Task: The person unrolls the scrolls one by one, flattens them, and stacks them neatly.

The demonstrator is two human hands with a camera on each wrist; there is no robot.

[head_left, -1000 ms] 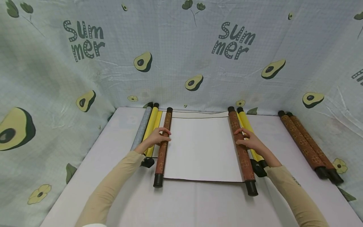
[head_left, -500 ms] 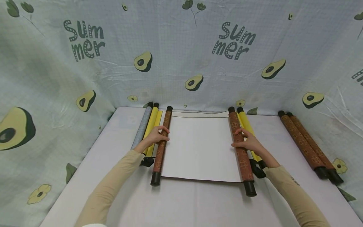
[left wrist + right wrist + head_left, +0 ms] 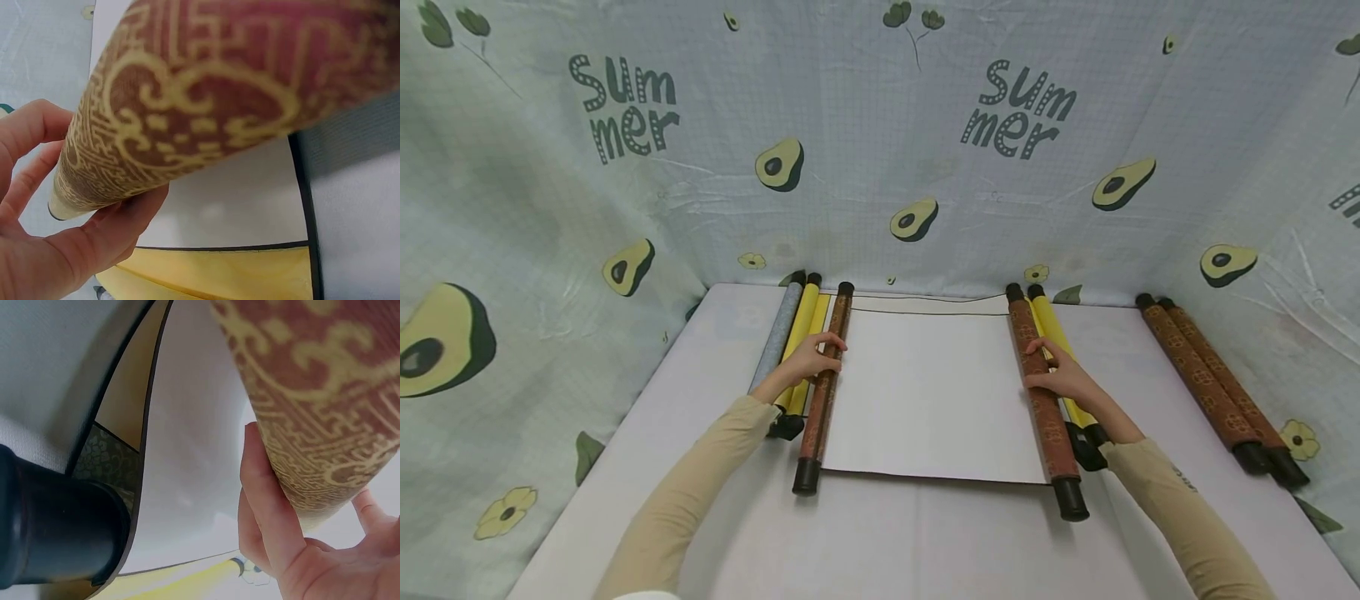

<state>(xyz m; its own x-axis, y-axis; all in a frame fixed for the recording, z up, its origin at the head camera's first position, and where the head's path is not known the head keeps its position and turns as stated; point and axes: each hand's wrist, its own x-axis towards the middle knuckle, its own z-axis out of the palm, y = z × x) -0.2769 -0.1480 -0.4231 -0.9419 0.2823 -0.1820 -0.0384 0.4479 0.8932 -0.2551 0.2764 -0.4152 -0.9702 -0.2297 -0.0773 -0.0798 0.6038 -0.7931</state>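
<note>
A scroll with a brown, gold-patterned back lies partly unrolled, its white sheet (image 3: 936, 392) stretched between two rolled ends. My left hand (image 3: 808, 358) holds the left roll (image 3: 820, 408) about midway along, thumb on one side and fingers on the other. On the other side my right hand (image 3: 1062, 373) grips the right roll (image 3: 1049, 417) the same way. Both rolls have black end caps. In the left wrist view the patterned roll (image 3: 187, 106) sits between thumb and fingers. In the right wrist view the other roll (image 3: 331, 394) stands above another white sheet and a black end cap (image 3: 62, 525).
Just outside my left hand lie yellow rolls (image 3: 801, 329) and a grey roll (image 3: 775, 333). A further yellow roll (image 3: 1056, 325) lies beside the right brown roll. Two brown rolls (image 3: 1206, 383) rest at the table's right. A printed avocado cloth (image 3: 850, 108) hangs behind the white table (image 3: 917, 550).
The left roll has shifted a little to the left with my left hand. The right roll dipped slightly left, then moved back right. The white sheet between them shows slightly wider.
</note>
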